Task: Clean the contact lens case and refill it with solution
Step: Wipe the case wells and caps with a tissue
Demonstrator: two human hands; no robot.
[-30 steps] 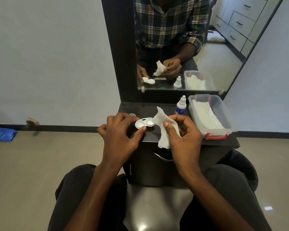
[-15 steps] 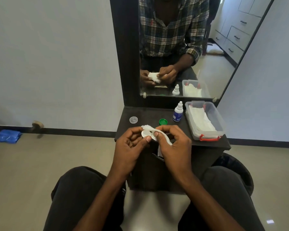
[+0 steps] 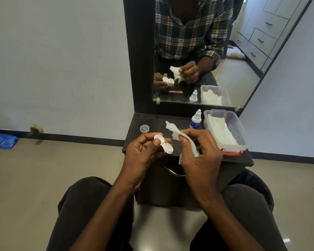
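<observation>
Since half a second ago the tissue (image 3: 184,140) has come off the lens case (image 3: 164,144) and the two hands are apart. Left hand (image 3: 143,154) pinches the white case, thumb on one cup; right hand (image 3: 199,154) curls around the twisted tissue. At two o'clock a clear tub (image 3: 242,131) holds folded tissues (red clips in front). A dropper bottle (image 3: 196,120), label unreadable, and a clear cap (image 3: 144,128) stand on the dark cabinet (image 3: 134,134) under a mirror (image 3: 234,73).

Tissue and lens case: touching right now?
Apart. The head view shows dark tabletop between the tissue in the right hand and the lens case held by the left hand.
</observation>
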